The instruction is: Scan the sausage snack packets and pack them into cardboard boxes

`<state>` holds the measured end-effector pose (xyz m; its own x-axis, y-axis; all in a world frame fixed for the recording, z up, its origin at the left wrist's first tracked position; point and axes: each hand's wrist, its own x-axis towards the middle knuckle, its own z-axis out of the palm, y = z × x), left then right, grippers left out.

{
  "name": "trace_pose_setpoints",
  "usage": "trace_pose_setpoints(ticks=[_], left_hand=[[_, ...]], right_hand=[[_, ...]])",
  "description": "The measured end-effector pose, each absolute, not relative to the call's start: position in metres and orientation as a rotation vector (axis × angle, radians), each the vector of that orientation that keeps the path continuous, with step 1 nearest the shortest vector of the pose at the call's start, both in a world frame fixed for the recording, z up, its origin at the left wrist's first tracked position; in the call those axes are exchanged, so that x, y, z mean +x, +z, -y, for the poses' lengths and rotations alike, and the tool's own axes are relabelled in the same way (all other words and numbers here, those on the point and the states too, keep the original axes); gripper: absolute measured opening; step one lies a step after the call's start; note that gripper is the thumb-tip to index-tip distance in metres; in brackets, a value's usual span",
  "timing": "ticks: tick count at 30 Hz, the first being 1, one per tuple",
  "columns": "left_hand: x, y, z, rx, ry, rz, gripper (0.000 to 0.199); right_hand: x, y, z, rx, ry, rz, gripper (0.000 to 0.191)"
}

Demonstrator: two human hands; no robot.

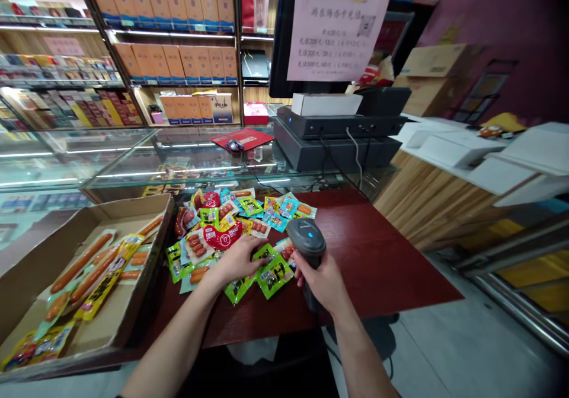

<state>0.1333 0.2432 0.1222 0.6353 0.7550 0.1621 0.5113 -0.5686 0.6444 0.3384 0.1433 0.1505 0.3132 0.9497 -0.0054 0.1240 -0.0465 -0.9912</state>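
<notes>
My right hand [326,282] is wrapped around the handle of a dark grey barcode scanner [306,238], whose top shows a small blue light. My left hand [240,261] lies palm down over the heap, its thumb and fingers apart, touching a green snack packet [267,252]. Another green snack packet [274,273] lies flat between my two hands. Around and behind the left hand spreads a pile of small packaged snacks, among them a red curved packet [222,236], a clear pack of small sausages [198,247] and blue packets [275,219].
At left stands an open cardboard box [111,318] holding wrapped sausages [93,273] and a yellow packet [111,279]. The snacks lie on a dark red table [368,244]. Behind it, a glass counter [191,143] carries a mouse [234,145] and a monitor [282,42] above black equipment.
</notes>
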Motion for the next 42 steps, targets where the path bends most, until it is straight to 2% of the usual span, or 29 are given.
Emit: trace_pose_setpoints(ticks=[8,12,17,22,25,32,38,42], left_hand=[[0.122,0.130,-0.242,2.339,0.450,-1.032,0.063],[0.122,0.126,-0.246,2.215,0.540,-0.994,0.056],[0.119,0.125,-0.258,1.773,0.891,-0.969,0.033],[0.110,0.133,-0.267,1.302,1.140,-1.005,0.048],[0.107,0.137,-0.269,1.151,1.211,-0.942,0.045],[0.109,0.138,-0.271,1.063,1.317,-0.909,0.048],[0.107,0.137,-0.271,1.091,1.305,-0.887,0.041],[0.106,0.134,-0.273,1.126,1.320,-0.927,0.040]], right_hand=[[0.336,0.144,-0.141,-1.507,0.896,1.099,0.034],[0.333,0.140,-0.141,-1.493,0.908,1.094,0.034],[0.318,0.136,-0.138,-1.505,0.913,1.162,0.032],[0.294,0.136,-0.130,-1.462,0.970,1.212,0.028],[0.280,0.138,-0.128,-1.411,1.002,1.228,0.026],[0.265,0.138,-0.132,-1.384,0.990,1.249,0.028],[0.265,0.141,-0.133,-1.386,0.993,1.201,0.033],[0.266,0.140,-0.133,-1.366,1.001,1.200,0.029]])
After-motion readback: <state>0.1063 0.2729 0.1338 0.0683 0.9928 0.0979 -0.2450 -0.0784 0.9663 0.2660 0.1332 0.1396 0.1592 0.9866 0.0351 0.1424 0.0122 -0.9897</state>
